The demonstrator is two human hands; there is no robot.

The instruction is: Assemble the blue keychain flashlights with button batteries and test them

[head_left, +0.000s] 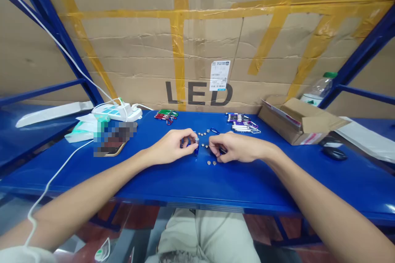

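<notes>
My left hand (175, 146) pinches a small blue tube with a silver end (196, 148) between thumb and fingertips, upright just above or on the blue table (173, 185). To its right, my right hand (233, 147) is curled with thumb and fingers drawn together. Something dark blue (222, 151) shows under its palm, partly hidden; what the fingertips hold I cannot make out. Small round silver pieces like button cells (209, 163) lie in front of the right hand. Several more silver pieces (201, 134) lie between and behind the hands, near a blue carabiner clip (213, 130).
Red and green keychain lights (166, 115) lie at back left, with silver and purple ones (242, 122) at back right. A phone (114, 141), power strip (115, 111) and white cable stand left. An open cardboard box (296, 119), black mouse (334, 153) and bottle (319, 88) occupy the right.
</notes>
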